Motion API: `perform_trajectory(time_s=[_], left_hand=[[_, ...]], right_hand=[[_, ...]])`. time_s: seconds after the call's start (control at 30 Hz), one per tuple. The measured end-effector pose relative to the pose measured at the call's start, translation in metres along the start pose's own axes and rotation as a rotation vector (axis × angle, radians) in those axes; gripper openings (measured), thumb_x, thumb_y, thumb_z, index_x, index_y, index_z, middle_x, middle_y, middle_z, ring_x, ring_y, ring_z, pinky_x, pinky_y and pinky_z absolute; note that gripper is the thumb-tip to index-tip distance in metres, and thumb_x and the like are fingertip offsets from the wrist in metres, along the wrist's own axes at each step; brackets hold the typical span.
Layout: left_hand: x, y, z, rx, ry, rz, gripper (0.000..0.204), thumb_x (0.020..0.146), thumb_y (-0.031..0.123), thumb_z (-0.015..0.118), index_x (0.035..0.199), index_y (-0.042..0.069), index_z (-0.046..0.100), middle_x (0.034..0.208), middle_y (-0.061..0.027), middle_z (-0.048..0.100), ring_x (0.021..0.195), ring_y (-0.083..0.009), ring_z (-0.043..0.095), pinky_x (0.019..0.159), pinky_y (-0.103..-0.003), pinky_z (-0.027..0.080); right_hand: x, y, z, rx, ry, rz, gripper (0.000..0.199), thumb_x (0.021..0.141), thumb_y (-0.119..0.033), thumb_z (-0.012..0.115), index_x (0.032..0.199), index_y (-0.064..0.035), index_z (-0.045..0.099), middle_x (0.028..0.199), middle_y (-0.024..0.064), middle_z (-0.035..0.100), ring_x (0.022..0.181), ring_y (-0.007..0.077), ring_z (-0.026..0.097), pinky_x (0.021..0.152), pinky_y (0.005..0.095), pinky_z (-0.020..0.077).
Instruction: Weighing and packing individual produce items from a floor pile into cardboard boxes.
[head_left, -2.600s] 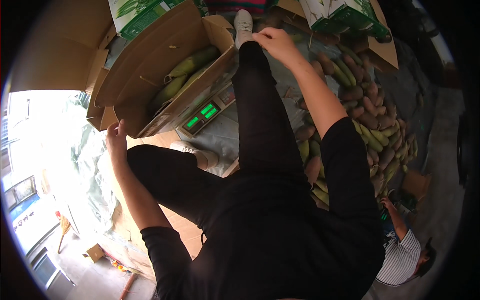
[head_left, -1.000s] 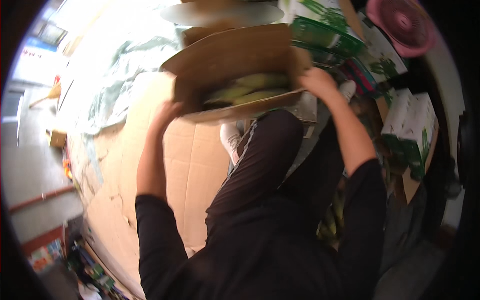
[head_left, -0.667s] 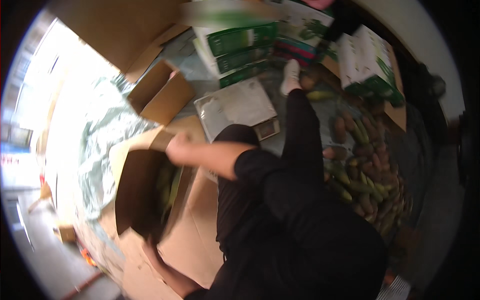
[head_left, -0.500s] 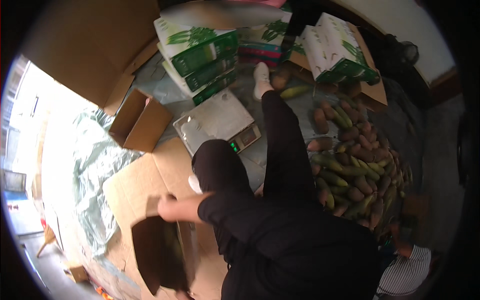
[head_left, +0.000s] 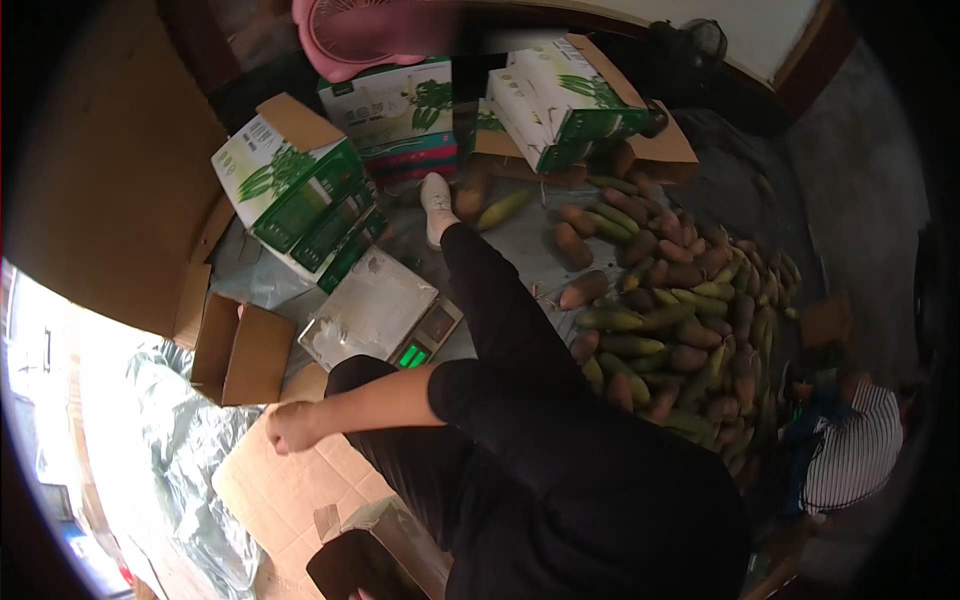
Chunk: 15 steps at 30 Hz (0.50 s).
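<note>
My right hand (head_left: pixel 293 428) is raised over a flattened cardboard sheet (head_left: pixel 275 487). Its fingers are curled together, and whatever lies in them, if anything, is hidden. Below it an open cardboard box (head_left: pixel 407 533) rests beside my bent knee, its dark inside facing up. Only a sliver of my left hand (head_left: pixel 361 595) shows, at the box's opening on the lower picture edge; its grip cannot be made out. A scale (head_left: pixel 368 303) with a lit green display lies just beyond my knee.
Brown and green-yellow long vegetables (head_left: pixel 690 330) are heaped at right. Green-white printed cartons (head_left: pixel 290 180) stand stacked near a pink fan (head_left: pixel 350 35). A small open box (head_left: pixel 243 350) and crumpled plastic film (head_left: pixel 180 440) lie left. Another person in a striped shirt (head_left: pixel 855 450) is at lower right.
My right hand has let go of the box's upper edge and moved away from it. The box sits lower in the picture. The whole view has shifted and turned.
</note>
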<state>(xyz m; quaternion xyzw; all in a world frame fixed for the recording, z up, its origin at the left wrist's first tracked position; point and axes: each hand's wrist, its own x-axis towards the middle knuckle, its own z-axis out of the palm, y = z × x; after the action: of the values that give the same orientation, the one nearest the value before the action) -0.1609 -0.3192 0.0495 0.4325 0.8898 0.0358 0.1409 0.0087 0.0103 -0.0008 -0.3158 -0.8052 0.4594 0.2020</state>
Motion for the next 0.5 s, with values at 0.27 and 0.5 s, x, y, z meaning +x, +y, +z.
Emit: perform_trajectory(time_s=[0.27,0.5], left_hand=[[0.169,0.065,0.157,0.369,-0.193,0.542,0.029,0.079,0.035,0.058,0.089,0.009,0.065,0.100,-0.0123,0.060,0.099,-0.0303,0.055,0.087,-0.044,0.041],[0.162,-0.006,0.201,-0.114,-0.710,0.772,0.035,0.081,0.038,0.057,0.084,0.004,0.061,0.085,-0.0140,0.060,0.088,-0.0297,0.057,0.082,-0.042,0.044]], right_hand=[[-0.172,0.032,-0.173,0.408,0.573,0.126,0.018,0.078,-0.018,0.061,0.078,-0.0008,0.064,0.064,0.0048,0.062,0.057,0.0109,0.060,0.053,0.0254,0.0483],[-0.385,0.112,-0.195,0.017,1.094,0.733,0.019,0.079,-0.023,0.060,0.081,-0.0056,0.066,0.072,0.0090,0.065,0.067,0.0212,0.062,0.062,0.0338,0.0480]])
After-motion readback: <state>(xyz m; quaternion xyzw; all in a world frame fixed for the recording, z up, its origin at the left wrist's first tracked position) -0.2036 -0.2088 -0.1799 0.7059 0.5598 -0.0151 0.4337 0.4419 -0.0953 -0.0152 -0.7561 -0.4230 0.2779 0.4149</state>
